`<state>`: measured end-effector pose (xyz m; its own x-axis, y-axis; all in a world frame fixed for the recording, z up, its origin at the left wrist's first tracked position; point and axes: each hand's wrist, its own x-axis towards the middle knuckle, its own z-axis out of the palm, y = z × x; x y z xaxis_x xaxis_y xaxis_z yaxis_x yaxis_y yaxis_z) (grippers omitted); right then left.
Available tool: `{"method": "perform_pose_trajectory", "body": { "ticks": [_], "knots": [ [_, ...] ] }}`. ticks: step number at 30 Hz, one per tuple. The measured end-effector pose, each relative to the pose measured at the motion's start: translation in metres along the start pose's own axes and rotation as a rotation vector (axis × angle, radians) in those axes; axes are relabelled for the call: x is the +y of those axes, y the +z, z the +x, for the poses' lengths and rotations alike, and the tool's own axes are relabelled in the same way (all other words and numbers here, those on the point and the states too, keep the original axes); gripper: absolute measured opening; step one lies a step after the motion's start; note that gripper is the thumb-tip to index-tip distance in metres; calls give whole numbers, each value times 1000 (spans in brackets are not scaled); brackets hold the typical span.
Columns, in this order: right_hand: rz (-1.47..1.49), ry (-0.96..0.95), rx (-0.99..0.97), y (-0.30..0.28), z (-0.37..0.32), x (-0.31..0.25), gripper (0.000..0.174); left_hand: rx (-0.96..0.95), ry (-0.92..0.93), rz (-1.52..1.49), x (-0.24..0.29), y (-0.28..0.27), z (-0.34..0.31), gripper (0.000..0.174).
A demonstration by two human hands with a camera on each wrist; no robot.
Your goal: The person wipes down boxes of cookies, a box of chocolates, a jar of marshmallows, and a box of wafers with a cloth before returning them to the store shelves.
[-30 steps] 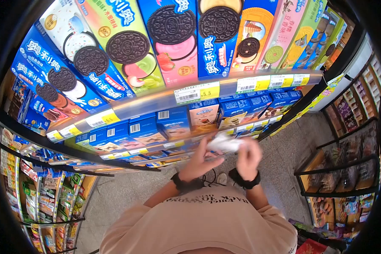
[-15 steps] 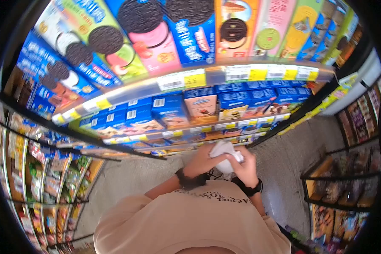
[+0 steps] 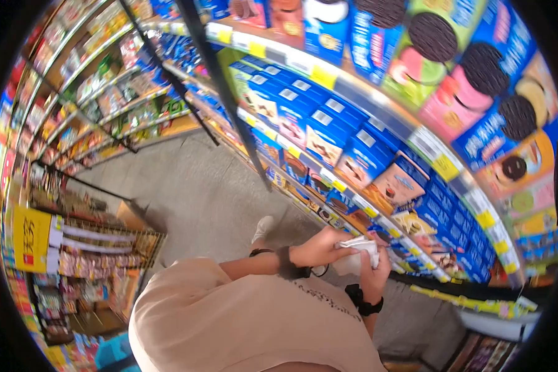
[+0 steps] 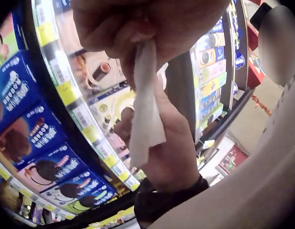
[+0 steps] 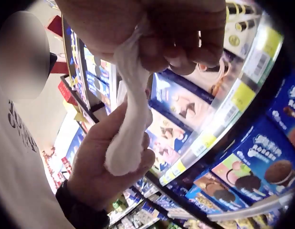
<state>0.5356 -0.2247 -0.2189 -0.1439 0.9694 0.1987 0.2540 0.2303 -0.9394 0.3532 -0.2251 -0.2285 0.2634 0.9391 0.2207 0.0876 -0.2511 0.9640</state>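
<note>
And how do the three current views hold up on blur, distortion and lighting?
Head: strong fisheye bowing of the shelf edge, black corners, shirt lettering too soft to read. Left wrist: left hand shadowed and soft, white tissue pale against it, blurred oval patch upper right. Right wrist: right hand shadowed, similar patch upper left.

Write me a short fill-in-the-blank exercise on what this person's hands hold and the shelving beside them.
The left hand and the right hand both hold a crumpled tissue coloured ____.
The wristband on each wrist is ____.
Price labels line the shelf's front ____.
Oreo boxes picture round, dark sandwich ____.

Missing words: white; black; edge; cookies.
</note>
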Motion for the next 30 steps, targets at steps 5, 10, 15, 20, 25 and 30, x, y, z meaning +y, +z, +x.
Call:
{"method": "perform_pose_trajectory", "body": {
  "ticks": [5, 10, 15, 20, 25, 30],
  "knots": [
    [-123, -119, -385, 46, 36, -14, 21, 210, -78, 60, 2, -44, -43, 18],
    [-173, -211, -606, 131, 51, -26, 25, 244, -199, 107, -11, -122, -94, 22],
    [-116, -151, -693, 250, 56, -61, 25, 334, -274, 192, -23, -211, -143, 25],
    [-135, -347, -842, 363, 76, -103, 22, 495, -244, 109, -15, -312, -192, 28],
    [-197, -582, -956, 443, 97, -159, 21, 556, -322, 258, 15, -391, -227, 24],
    [9, -369, -1136, 498, 87, -157, 24, 749, -303, 248, 17, -412, -260, 20]
  ]
}}
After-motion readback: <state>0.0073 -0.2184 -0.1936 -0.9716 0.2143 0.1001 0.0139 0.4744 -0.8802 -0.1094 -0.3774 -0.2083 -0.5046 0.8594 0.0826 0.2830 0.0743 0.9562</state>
